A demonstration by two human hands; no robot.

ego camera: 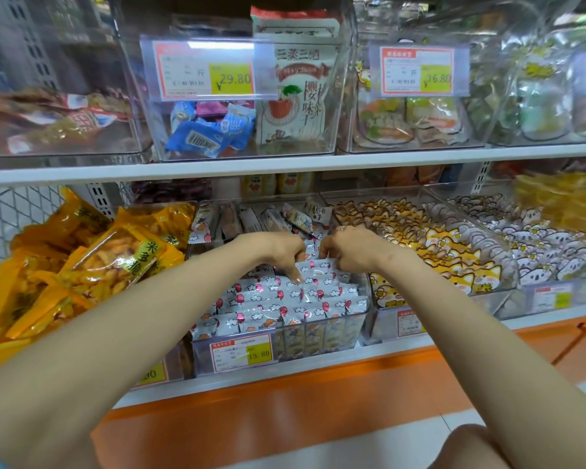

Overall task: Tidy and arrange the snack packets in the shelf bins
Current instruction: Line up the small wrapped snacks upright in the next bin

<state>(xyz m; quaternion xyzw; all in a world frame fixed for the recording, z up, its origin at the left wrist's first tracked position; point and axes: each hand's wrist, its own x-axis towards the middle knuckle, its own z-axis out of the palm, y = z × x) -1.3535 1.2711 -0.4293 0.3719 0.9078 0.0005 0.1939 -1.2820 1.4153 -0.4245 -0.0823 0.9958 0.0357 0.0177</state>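
Head view, lower shelf, centre: clear bin (361, 318) filled with balloon-print packets (285, 299), white with red balloons, standing in close rows from the front wall to the back; price label (241, 355) reading 15.80 on the front wall.

Left hand (281, 252): over the middle rows, palm down; forefinger stretched down with its tip touching the packet tops, other fingers curled; whether it pinches a packet cannot be told.

Right hand (349, 248): just beside the left, ring (342, 228) on one finger; fingers curled tight, pinching the top edges of upright packets near the bin's right wall.

Same shelf, left end: yellow snack bags (99, 258) heaped loosely. Right of the centre bin: bin of fox-print packets (447, 255); beyond it, koala-print packets (548, 252).

Upper shelf (285, 167): clear bin holding blue packets (210, 133) and a tall white pouch (298, 96), upright at its right side; labels reading 29.80 (207, 71) and 16.80 (418, 72).
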